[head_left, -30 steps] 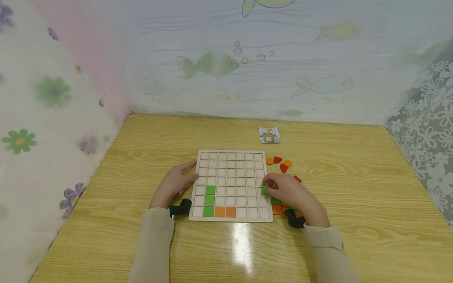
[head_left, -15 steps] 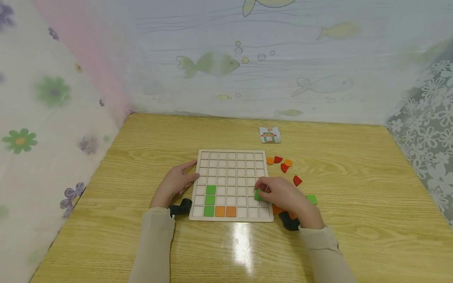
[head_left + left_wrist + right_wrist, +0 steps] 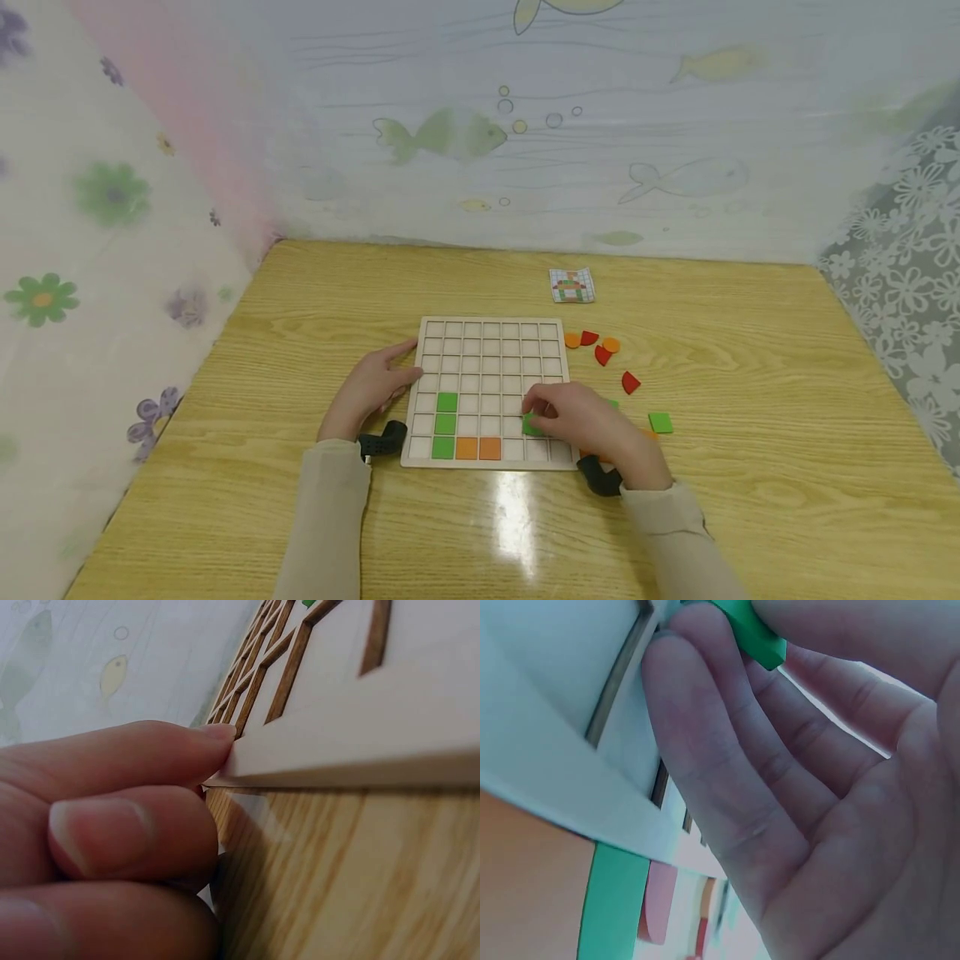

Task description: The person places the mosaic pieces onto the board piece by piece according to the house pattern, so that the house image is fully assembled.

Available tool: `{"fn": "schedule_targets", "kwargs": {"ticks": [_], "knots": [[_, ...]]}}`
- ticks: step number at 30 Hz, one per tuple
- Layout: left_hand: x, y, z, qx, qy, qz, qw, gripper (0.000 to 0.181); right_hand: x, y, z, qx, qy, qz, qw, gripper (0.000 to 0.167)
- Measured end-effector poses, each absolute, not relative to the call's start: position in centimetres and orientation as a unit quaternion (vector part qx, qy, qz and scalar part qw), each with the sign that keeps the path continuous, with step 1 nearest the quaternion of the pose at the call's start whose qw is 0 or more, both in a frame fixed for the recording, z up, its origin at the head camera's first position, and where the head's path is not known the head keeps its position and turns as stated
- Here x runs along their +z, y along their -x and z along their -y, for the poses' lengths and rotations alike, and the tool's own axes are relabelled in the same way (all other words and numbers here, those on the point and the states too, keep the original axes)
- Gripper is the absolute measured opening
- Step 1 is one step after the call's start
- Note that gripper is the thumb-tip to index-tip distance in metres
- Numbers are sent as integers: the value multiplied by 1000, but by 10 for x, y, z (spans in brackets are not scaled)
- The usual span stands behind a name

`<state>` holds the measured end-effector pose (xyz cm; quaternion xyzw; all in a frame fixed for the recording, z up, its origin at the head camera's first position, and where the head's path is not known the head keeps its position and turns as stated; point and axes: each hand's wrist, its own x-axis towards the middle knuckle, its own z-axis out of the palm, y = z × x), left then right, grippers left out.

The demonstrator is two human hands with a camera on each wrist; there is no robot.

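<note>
A wooden grid board (image 3: 495, 467) lies on the table. Three green square tiles (image 3: 445, 424) stand in one column near its left side, with two orange square tiles (image 3: 477, 449) beside the lowest. Over the lower right cells, my right hand (image 3: 581, 417) pinches another green square tile (image 3: 532, 426); the right wrist view shows this tile (image 3: 759, 637) between thumb and fingers. My left hand (image 3: 372, 387) rests at the board's left edge, index finger and thumb spread against it. In the left wrist view, a fingertip (image 3: 219, 733) touches the board's rim.
Right of the board lie red quarter-circle tiles (image 3: 631, 382), orange round tiles (image 3: 611, 345) and a green square tile (image 3: 660, 422). More tiles are partly hidden under my right forearm. A small pattern card (image 3: 572, 286) lies behind the board.
My right hand has moved left over the board with the green square tile, uncovering tiles on the table to the right. My left hand has stayed at the board's edge.
</note>
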<state>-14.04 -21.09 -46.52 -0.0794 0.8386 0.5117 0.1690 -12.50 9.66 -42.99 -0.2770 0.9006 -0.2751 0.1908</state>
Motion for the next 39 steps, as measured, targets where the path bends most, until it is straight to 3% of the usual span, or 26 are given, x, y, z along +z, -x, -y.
{"fn": "schedule_targets", "kwargs": {"ticks": [39], "knots": [[-467, 141, 211, 517, 84, -835, 167, 53, -433, 113, -76, -277, 331, -880, 200, 9]]}}
